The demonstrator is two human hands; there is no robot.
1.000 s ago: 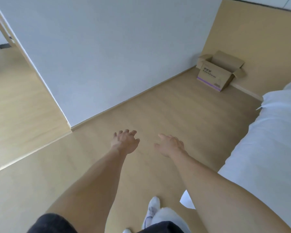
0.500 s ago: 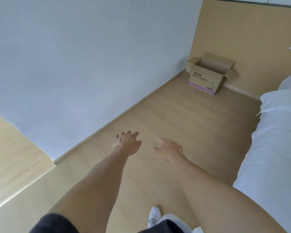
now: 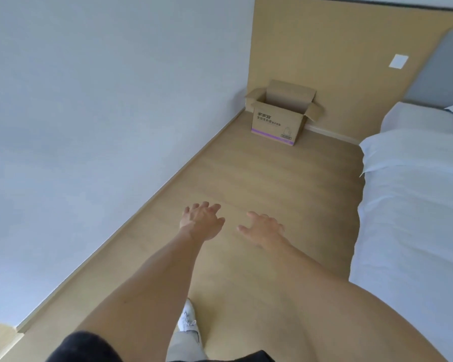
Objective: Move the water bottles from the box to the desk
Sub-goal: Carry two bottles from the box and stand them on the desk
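The box (image 3: pixel 280 118) sits open in the floor's (image 3: pixel 259 184) far corner, bare boards between wall (image 3: pixel 89 113) and bed (image 3: pixel 413 205) leading to it. Your left hand (image 3: pixel 203 223) and right hand (image 3: pixel 263 228) reach forward, fingers spread, holding nothing.

The person is wearing a short black sleeve (image 3: pixel 85 347) above bare forearms, light grey trousers (image 3: pixel 183 346), and a white lace-up sneaker (image 3: pixel 187 320) that is showing between the two arms.
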